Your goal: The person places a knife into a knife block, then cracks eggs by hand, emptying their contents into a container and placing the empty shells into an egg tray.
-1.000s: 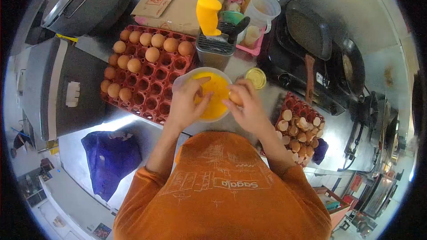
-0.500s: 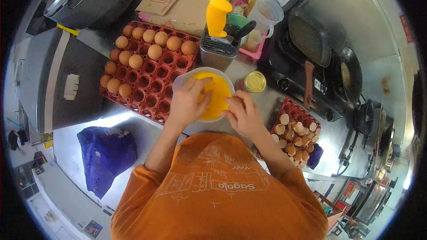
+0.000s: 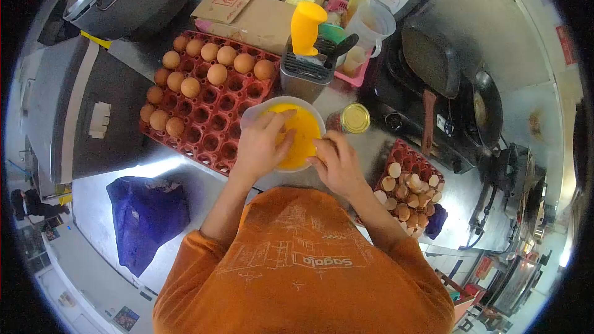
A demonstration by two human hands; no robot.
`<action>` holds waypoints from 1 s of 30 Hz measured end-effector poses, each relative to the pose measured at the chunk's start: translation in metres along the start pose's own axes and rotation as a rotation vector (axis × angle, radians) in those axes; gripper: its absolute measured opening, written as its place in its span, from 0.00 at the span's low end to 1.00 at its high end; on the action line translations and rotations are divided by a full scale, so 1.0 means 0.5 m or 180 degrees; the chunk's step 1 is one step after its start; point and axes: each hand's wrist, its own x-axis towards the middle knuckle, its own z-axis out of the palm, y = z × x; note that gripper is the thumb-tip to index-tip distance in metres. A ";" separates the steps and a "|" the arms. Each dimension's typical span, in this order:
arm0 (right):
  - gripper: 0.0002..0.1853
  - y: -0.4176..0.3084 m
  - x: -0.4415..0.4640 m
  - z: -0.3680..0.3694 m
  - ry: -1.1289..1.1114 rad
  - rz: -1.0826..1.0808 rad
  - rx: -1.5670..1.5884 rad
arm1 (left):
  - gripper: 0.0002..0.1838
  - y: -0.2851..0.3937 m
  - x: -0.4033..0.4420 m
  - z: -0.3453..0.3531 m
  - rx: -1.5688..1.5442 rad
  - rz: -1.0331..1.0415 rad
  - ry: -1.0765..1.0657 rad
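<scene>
A pale plastic bowl (image 3: 249, 115) stands on the metal counter with yellow beaten egg (image 3: 302, 128) in it. My left hand (image 3: 260, 148) reaches over the bowl's left side, fingers apart, their tips at the surface of the egg. Nothing shows between those fingers. At the right rim of the bowl, my right hand (image 3: 337, 164) is closed, with bent fingers and thumb against the edge. Just beyond it stands a tin can (image 3: 354, 118). To the left lies a red egg tray (image 3: 213, 128), partly filled with whole brown eggs (image 3: 190, 87).
On the right, a smaller red tray (image 3: 402, 150) carries several eggshells (image 3: 405, 195). Behind the bowl is a utensil holder (image 3: 300, 74) with a yellow-handled tool (image 3: 306, 28). Pans (image 3: 430, 62) sit on the stove at right. A purple cloth (image 3: 148, 222) lies at left.
The view has shifted slightly. Both hands keep nearly the same place at the bowl. At the far left edge, a dark shape has come further into view.
</scene>
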 end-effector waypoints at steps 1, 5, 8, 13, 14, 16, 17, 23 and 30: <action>0.22 0.001 0.003 -0.001 -0.0189 0.0034 -0.0186 | 0.20 -0.001 -0.002 0.002 0.0056 0.0033 -0.0020; 0.23 -0.010 0.011 -0.011 -0.0281 0.0076 -0.0198 | 0.20 -0.002 -0.001 0.001 0.0072 -0.0010 -0.0040; 0.23 -0.011 0.017 -0.004 -0.0416 0.0096 -0.0397 | 0.20 -0.005 -0.002 0.001 0.0079 0.0098 0.0004; 0.26 -0.026 0.027 -0.012 -0.0398 0.0465 0.0151 | 0.21 0.009 -0.006 -0.015 -0.0135 -0.0174 -0.0257; 0.27 -0.034 0.038 -0.019 -0.0341 0.0573 0.0276 | 0.22 0.011 -0.006 -0.021 -0.0411 -0.0369 -0.0465; 0.28 -0.044 0.066 -0.032 -0.0331 0.0631 0.0433 | 0.24 0.008 -0.009 -0.030 -0.0563 -0.0059 -0.0403; 0.29 -0.047 0.079 -0.038 -0.0328 0.0669 0.0598 | 0.26 0.009 -0.010 -0.033 -0.0706 0.0242 -0.0322; 0.26 -0.057 0.119 -0.060 -0.0310 0.0438 0.0835 | 0.29 0.039 -0.001 -0.071 -0.0907 0.0600 -0.0442; 0.21 -0.061 0.130 -0.058 -0.0313 0.0695 0.1175 | 0.21 0.031 -0.005 -0.052 -0.1257 0.0093 -0.0186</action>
